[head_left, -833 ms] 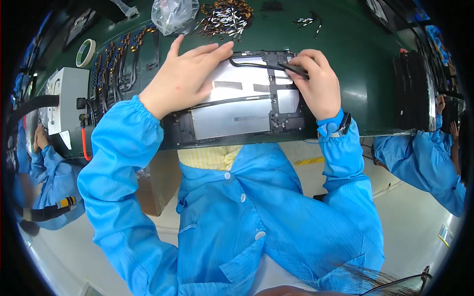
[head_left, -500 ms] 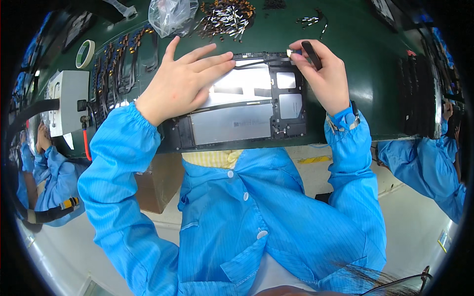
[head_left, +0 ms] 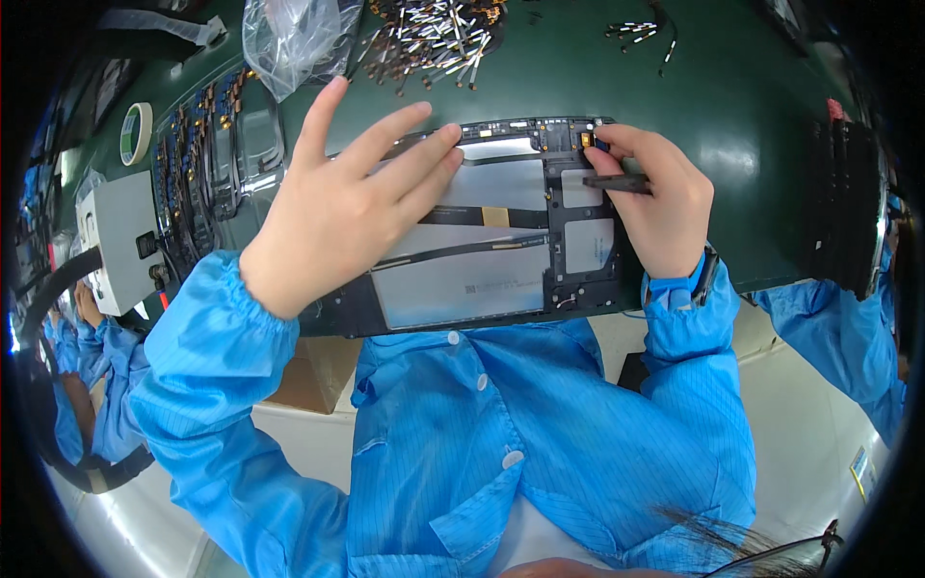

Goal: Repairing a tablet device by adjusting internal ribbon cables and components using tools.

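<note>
An opened tablet-like device (head_left: 462, 284) lies in front of me, with silvery battery panels, a black frame and dark flat cables. My left hand (head_left: 352, 197) rests over its left part, fingers spread, the fingertips near the upper edge; it hides what lies beneath. At the upper right corner, my right hand (head_left: 660, 193) has thumb and forefinger pinched beside a small gold-coloured part (head_left: 586, 141). A slim black stick-like tool (head_left: 619, 182) is held in the same hand, pointing left over the frame. Whatever sits between the fingertips is mostly hidden.
Small silver-and-black cabled parts (head_left: 434, 43) lie heaped at the back, beside a clear plastic bag (head_left: 299, 43). Several more (head_left: 641, 34) lie farther right. Flat cables (head_left: 202, 144), a tape roll (head_left: 136, 133) and a grey box (head_left: 123, 236) stand left. A black stack (head_left: 848, 202) stands right.
My view has shifted, so the device sits lower in it. My right fingertips have come from the device's upper edge, with a small whitish piece, onto its corner. The black tool has swung toward level.
</note>
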